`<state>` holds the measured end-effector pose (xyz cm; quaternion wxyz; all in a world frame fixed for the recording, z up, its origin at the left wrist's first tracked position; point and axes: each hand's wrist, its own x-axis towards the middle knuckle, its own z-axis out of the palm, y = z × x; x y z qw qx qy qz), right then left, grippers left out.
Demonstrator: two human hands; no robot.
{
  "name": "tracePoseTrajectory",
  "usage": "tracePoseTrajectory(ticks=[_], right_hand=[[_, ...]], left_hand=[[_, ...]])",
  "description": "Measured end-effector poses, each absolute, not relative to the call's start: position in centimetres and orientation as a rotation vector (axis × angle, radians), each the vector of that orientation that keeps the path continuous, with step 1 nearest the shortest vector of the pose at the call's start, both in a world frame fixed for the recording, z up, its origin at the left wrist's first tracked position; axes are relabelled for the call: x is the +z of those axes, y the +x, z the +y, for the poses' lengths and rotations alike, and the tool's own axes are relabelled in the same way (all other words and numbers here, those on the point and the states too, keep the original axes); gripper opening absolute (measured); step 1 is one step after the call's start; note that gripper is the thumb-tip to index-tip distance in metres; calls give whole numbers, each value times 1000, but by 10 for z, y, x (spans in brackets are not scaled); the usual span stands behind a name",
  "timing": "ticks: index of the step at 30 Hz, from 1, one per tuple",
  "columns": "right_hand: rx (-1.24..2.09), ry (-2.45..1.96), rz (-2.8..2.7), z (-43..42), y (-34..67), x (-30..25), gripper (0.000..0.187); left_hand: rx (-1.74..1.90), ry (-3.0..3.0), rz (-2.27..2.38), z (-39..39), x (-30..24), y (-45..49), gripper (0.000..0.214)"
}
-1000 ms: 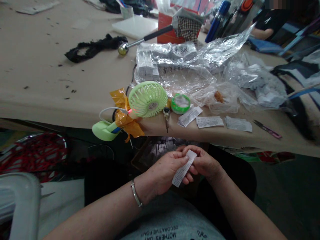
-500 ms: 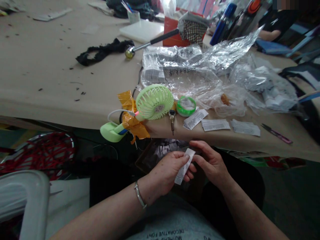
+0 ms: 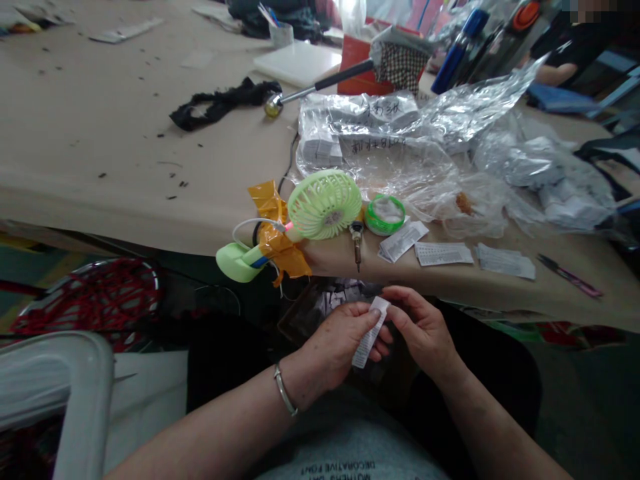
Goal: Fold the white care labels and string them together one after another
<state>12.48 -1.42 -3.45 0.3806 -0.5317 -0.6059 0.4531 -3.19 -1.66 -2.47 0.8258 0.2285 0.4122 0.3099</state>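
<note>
Over my lap, my left hand [image 3: 336,343] pinches a narrow white printed label strip [image 3: 369,335] between thumb and fingers. My right hand [image 3: 419,327] is closed on the strip's upper end with thumb and forefinger. Both hands sit just below the table's front edge [image 3: 450,283]. A silver bangle circles my left wrist. On the table above lie three small piles of similar white labels [image 3: 443,253].
A green mini fan [image 3: 324,204] taped with orange tape stands at the table edge beside a soldering iron [image 3: 357,243] and a green tape roll [image 3: 385,215]. Clear plastic bags [image 3: 400,140] of labels lie behind. Pink snips [image 3: 570,275] lie right. A grey chair back [image 3: 65,393] is lower left.
My right hand shifted from beside the strip to pinching its top end. The view drifted slightly, moving the table things rightward in frame. My left hand keeps the strip.
</note>
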Motion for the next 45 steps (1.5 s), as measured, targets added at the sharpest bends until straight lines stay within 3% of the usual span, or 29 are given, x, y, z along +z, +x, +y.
tracePoseTrajectory(ticks=[3, 9, 24, 45], right_hand=[[1324, -1359, -1329, -11, 118, -37, 14], [1359, -1359, -1266, -2, 106, -42, 15], [845, -1285, -1834, 20, 84, -5, 14], [774, -1257, -1858, 29, 81, -8, 12]], left_hand=[[691, 505, 911, -17, -26, -33, 22], [736, 529, 967, -18, -25, -37, 24], [1061, 1218, 1336, 3, -10, -63, 15], [1086, 1298, 1384, 13, -11, -63, 18]])
